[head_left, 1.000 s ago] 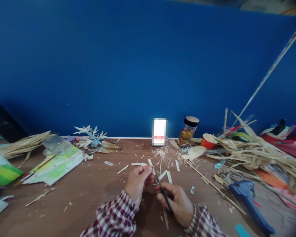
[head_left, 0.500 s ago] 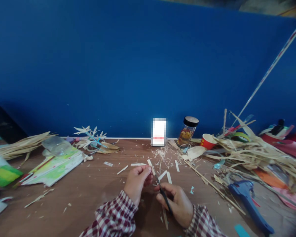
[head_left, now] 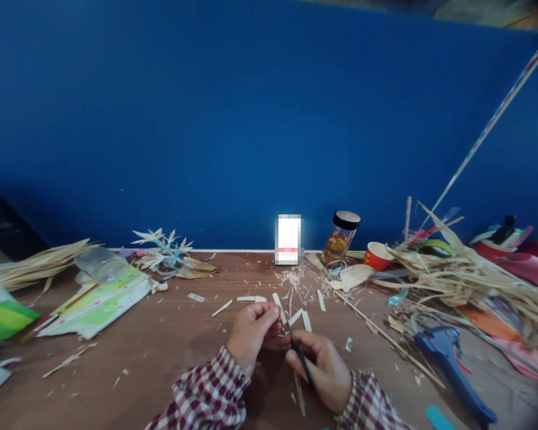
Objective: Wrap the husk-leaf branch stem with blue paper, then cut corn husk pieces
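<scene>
My left hand (head_left: 252, 331) pinches a narrow pale strip (head_left: 277, 300), which looks like dried husk or straw, between thumb and fingers. The strip's far end sticks up past the fingertips. In my right hand (head_left: 326, 367), closed around it, is a slim black tool (head_left: 302, 360); its kind is partly hidden by the fingers. The tool's tip meets the strip's lower part, close to my left fingertips. Beyond the hands lie short cut strips (head_left: 306, 321) and a heap of fine pale clippings (head_left: 291, 277). A thin stick (head_left: 299, 395) lies below my right hand.
A blue glue gun (head_left: 452, 370) and a pile of dried husks (head_left: 470, 269) occupy the right. Near the blue wall stand a tilted lidded jar (head_left: 338, 242), a red paper cup (head_left: 376, 258) and a blurred white object (head_left: 289, 236). Paint-stained paper (head_left: 103, 307) lies left.
My left hand and the strip have shifted slightly to the right. The black tool stays against the strip, and my right hand has barely moved.
</scene>
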{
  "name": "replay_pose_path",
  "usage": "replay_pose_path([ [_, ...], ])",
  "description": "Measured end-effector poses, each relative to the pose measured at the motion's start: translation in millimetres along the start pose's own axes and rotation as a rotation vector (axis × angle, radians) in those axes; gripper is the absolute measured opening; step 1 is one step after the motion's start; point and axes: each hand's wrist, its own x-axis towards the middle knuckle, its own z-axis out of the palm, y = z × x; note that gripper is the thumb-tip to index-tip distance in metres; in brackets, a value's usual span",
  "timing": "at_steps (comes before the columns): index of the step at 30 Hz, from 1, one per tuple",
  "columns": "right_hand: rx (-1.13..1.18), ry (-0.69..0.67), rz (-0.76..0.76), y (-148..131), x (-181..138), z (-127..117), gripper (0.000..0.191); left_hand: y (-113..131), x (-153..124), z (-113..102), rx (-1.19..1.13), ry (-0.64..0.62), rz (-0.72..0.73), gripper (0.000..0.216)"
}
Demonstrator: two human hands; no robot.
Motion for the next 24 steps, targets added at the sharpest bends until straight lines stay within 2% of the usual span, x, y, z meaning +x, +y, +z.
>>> replay_pose_path([
  [11,-0.016,0.021,0.024,0.6,1.2,0.4,0.029,0.9,-0.9,0.5,-0.014,-0.011,-0.002,0.027],
  [17,-0.037,0.02,0.023,-0.5,0.4,0.5,0.031,3.5,-1.5,0.4,-0.034,0.057,-0.027,0.029],
  [24,-0.082,0.022,0.018,-0.9,-0.3,1.3,0.032,2.5,1.4,-2.4,-0.011,0.062,0.013,0.028],
])
